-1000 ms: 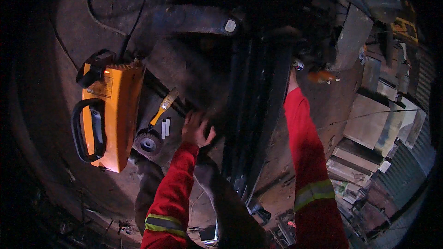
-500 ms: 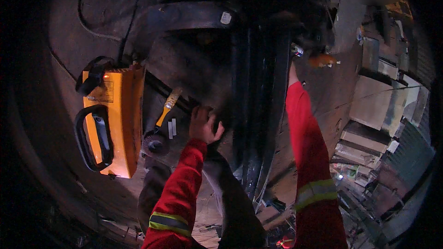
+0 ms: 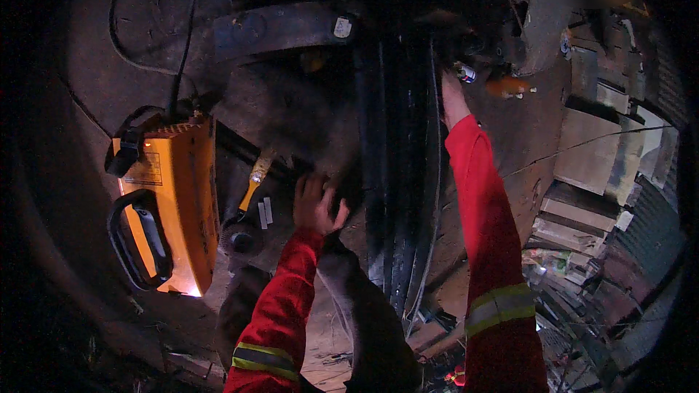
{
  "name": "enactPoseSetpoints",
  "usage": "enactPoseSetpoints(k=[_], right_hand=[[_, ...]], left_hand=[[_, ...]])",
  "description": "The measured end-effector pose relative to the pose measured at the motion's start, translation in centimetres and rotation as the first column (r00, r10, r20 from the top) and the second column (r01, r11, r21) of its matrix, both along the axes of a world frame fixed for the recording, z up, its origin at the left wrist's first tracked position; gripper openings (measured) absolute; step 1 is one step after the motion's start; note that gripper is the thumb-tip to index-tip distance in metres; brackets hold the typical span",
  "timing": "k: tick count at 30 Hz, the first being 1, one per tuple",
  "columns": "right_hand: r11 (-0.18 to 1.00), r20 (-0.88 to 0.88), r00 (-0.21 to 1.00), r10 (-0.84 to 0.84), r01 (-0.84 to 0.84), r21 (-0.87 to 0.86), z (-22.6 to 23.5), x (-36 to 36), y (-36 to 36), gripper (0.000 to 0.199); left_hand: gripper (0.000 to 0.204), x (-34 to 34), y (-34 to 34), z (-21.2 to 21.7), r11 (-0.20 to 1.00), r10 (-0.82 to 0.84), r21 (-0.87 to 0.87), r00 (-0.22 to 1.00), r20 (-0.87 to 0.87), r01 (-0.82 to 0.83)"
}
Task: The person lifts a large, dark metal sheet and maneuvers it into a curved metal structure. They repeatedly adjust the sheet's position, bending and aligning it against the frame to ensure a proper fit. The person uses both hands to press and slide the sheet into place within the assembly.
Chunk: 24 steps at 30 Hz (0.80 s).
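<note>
My left hand [image 3: 319,204] is low over the ground, its thumb and fingers apart and nothing visible in it. Long dark metal beams [image 3: 393,175] run lengthwise just right of it. My right arm reaches far forward along their right side; my right hand [image 3: 453,93] is against the far part of the beams, its fingers lost in shadow. Close to that hand lies a small can-like object [image 3: 464,72], with a blurry orange object [image 3: 507,87] beyond it. Left of my left hand are a paintbrush [image 3: 252,185] with a yellow handle, two pale strips [image 3: 265,212] and a dark round piece [image 3: 239,240].
An orange boxy machine [image 3: 191,204] with a black handle and cables stands at the left. A curved dark metal plate [image 3: 284,31] lies across the far side. Stacked boards and panels [image 3: 590,153] line the right. My knees are close below the left hand.
The view has shifted slightly, so the machine and brush sit further left and lower. My right hand has come in closer to the beams. My left hand keeps about the same pose.
</note>
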State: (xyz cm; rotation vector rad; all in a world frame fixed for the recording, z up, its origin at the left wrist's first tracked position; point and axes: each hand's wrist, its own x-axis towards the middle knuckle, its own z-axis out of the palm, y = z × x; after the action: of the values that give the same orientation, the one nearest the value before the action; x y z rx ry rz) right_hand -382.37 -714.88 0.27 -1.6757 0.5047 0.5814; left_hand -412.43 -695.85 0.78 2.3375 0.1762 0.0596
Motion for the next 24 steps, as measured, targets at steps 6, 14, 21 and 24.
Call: enactPoseSetpoints(k=[6,14,21,24], right_hand=[[0.979,-0.111,0.993,-0.039,0.016,-0.204,1.1,1.3,2.1,0.062],[0.949,-0.023,0.998,0.055,-0.059,-0.308,1.3,1.1,2.8,0.081],[0.85,0.132,0.977,0.167,-0.074,-0.521,2.3,0.4,5.0,0.071],[0.863,0.236,0.951,0.201,-0.058,-0.501,1.8,1.1,4.6,0.064]], left_hand=[[0.047,-0.4,-0.1,-0.9,0.999,-0.022,-0.029,1.0,0.014,0.022],[0.043,-0.3,-0.6,-0.8,1.0,-0.014,-0.009,1.0,-0.028,0.014],[0.044,-0.9,-0.3,-1.5,0.999,-0.031,-0.03,0.999,-0.042,0.029],[0.047,-0.4,-0.7,-1.1,0.998,-0.054,-0.046,0.997,-0.058,0.051]])
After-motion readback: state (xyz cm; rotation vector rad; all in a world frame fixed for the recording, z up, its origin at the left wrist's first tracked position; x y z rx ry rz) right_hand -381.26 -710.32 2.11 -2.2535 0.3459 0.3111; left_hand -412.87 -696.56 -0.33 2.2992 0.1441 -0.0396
